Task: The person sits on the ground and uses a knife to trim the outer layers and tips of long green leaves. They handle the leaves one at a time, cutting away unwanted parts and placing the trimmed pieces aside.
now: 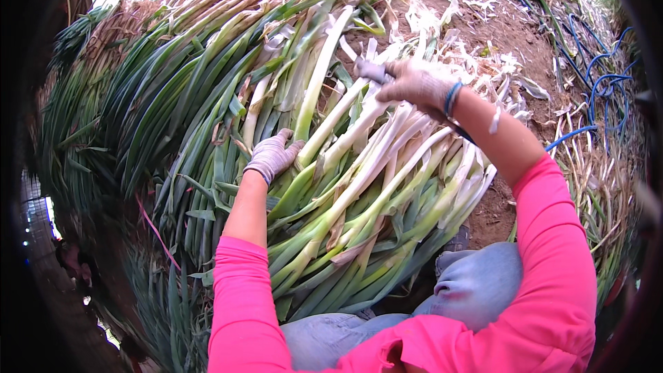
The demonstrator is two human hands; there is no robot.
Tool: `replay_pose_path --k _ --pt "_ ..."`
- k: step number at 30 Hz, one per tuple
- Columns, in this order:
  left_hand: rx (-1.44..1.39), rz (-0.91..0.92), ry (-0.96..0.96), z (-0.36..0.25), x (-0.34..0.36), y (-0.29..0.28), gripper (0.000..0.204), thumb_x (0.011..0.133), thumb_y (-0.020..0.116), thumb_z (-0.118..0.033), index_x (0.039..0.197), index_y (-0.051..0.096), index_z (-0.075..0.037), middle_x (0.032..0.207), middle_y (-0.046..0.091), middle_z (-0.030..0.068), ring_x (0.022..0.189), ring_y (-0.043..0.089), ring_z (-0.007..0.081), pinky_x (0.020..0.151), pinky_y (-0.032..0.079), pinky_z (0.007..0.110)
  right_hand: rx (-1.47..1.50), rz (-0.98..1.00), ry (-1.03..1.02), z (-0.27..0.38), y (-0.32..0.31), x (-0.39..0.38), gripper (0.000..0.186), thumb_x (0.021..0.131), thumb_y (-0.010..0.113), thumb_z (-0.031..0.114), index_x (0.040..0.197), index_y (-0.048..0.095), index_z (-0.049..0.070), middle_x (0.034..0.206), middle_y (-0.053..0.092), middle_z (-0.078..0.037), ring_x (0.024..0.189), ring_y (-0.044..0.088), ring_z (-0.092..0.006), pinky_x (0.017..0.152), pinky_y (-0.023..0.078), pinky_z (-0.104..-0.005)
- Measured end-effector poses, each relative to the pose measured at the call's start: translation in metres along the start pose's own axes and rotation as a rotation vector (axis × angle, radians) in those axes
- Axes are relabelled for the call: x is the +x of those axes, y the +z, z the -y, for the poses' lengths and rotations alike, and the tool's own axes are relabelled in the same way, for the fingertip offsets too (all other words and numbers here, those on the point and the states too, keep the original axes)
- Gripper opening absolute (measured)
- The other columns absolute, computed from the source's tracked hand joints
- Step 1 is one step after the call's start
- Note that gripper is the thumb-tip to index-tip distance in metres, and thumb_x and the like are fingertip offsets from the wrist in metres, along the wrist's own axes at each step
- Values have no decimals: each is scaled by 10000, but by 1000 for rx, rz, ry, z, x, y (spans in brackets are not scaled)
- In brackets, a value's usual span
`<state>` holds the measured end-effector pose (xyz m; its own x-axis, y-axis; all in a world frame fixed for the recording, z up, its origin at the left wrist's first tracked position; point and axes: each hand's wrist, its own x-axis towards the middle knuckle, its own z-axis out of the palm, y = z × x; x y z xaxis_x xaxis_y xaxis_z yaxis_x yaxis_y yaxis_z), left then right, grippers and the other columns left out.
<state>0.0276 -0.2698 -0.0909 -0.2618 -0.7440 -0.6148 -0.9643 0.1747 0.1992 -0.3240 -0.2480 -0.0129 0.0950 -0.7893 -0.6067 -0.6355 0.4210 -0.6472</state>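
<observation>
Long leeks with white stems and green leaves lie in a thick heap in front of me. My left hand, in a pale knitted glove, is closed at the green part of a leek stem. Farther forward and to the right, my right hand, also gloved and with a blue band at the wrist, is closed above the white ends of the leeks. A greyish piece shows at its fingertips, and a dark narrow edge shows below the wrist. What it holds I cannot make out.
Peeled pale leaf scraps litter the brown soil beyond my right hand. Blue cord lies in loops at the right. More leeks are piled at the left, with a pink string among them. My knees are close to the heap.
</observation>
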Motion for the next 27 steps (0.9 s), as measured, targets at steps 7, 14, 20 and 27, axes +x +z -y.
replay_pose_path --k 7,14,20,27 --pt "-83 10 315 -22 -24 19 346 992 575 -375 1180 673 -102 1000 704 232 965 672 421 857 531 465 -236 339 -267 25 49 -41 592 726 757 397 1224 654 94 813 683 -110 774 666 -229 744 523 -379" --pt "-75 -177 274 -21 13 31 291 983 579 -350 1107 702 -118 1042 715 190 988 673 394 885 530 477 -155 -142 -74 -8 -11 26 480 739 737 427 1044 726 57 805 707 -111 777 706 -244 736 556 -380" --pt "111 -480 70 -18 83 7 388 913 664 -311 1233 632 -95 1189 673 186 1098 646 374 976 501 483 -257 24 -358 -2 38 19 445 743 745 378 1019 690 33 696 671 -90 516 635 -215 527 527 -351" --pt "80 -133 -152 -44 101 -24 734 819 735 -452 1405 534 -58 1354 617 222 1253 602 349 1062 473 433 21 299 -110 4 51 20 454 749 786 318 1105 686 56 724 629 -35 644 587 -149 604 482 -336"
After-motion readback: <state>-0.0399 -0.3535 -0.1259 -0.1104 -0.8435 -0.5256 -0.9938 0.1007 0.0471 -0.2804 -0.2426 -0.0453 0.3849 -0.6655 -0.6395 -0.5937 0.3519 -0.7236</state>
